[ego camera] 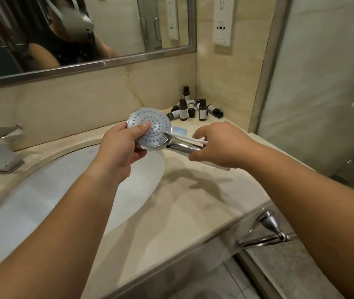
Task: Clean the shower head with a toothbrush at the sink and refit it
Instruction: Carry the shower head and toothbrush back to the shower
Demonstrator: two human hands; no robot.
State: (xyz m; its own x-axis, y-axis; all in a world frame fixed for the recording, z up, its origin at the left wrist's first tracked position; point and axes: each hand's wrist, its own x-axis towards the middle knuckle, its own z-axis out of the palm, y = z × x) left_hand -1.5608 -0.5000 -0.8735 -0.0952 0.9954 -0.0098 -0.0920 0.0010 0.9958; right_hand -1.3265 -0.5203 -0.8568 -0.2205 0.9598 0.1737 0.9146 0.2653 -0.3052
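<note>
Shower head point(150, 124) in left hand point(120, 147)

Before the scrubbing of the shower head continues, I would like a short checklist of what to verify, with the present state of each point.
1. Shower head firmly held: ok, the left hand grips its rim, thumb on the nozzle face.
2. Nozzle face turned up toward the person: ok.
3. Toothbrush in the right hand: ok, pinched at the white handle, lying along the chrome handle.
4. Bristles on the nozzles: cannot tell, the brush end is blurred at the face's edge.
5. Work held over the sink: not ok, it hangs mostly above the counter.
6. Water running at the faucet: cannot tell.
</note>
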